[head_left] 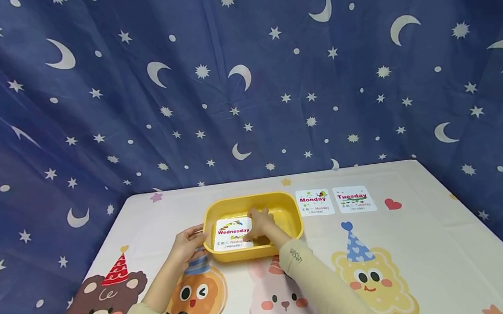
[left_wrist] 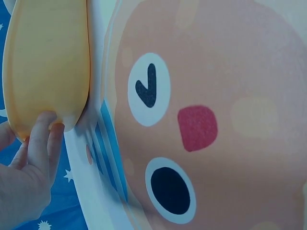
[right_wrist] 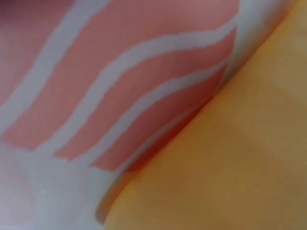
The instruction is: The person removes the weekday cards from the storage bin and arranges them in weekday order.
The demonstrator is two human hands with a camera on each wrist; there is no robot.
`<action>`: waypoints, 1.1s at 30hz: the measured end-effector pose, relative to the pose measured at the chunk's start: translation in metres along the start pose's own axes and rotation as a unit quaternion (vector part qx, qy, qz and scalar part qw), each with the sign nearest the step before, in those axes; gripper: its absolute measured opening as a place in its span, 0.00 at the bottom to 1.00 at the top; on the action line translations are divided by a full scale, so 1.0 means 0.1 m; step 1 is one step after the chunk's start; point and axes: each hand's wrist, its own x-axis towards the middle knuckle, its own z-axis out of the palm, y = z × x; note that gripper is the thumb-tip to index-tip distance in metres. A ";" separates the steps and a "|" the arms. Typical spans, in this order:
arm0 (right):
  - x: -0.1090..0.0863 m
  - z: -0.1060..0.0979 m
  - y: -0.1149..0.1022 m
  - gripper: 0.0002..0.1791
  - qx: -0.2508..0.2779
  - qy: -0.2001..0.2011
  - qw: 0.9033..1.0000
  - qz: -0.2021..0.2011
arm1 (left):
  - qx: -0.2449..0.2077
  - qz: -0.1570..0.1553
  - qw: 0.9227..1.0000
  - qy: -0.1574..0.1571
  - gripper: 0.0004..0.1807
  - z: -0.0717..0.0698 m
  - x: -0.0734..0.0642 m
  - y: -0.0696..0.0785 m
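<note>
A yellow tray (head_left: 285, 202) stands near the middle of the table, and a white card printed "Wednesday" (head_left: 233, 231) is in its left half. My left hand (head_left: 189, 246) holds the tray's left end; in the left wrist view its fingers (left_wrist: 41, 143) meet the outer wall by the rim. My right hand (head_left: 261, 225) reaches inside the tray and grips the card at its right edge, the thumb over the print. Its grasp is partly hidden. The right wrist view has only the tray's outer wall (right_wrist: 230, 153) and the printed cloth, no fingers.
Right of the tray, a "Monday" card (head_left: 314, 202) and a "Tuesday" card (head_left: 354, 199) lie flat side by side. A white cloth with cartoon prints (head_left: 436, 239) covers the table. Behind it hangs a blue curtain (head_left: 272, 97) with moons and stars.
</note>
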 end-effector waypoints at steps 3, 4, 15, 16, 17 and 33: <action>0.02 -0.01 0.02 0.33 0.007 -0.005 1.000 -0.004 | -0.004 -0.001 1.000 0.003 0.26 0.00 0.00 0.01; 0.03 -0.02 0.03 0.34 0.011 -0.008 1.000 -0.005 | -0.005 -0.001 1.000 0.004 0.26 0.00 0.01 0.01; 0.09 -0.05 0.09 0.38 0.071 -0.020 0.997 -0.009 | 0.006 -0.003 1.000 0.011 0.25 -0.01 0.02 0.01; 0.09 -0.05 0.10 0.38 0.077 -0.022 0.997 -0.010 | 0.008 -0.004 1.000 0.012 0.25 -0.01 0.01 0.00; 0.09 -0.05 0.11 0.38 0.082 -0.024 0.996 -0.009 | 0.011 -0.004 1.000 0.011 0.25 -0.01 0.01 0.00; 0.52 0.06 0.54 0.45 0.169 -0.057 0.981 -0.078 | 0.007 0.000 1.000 0.014 0.25 0.02 0.03 -0.03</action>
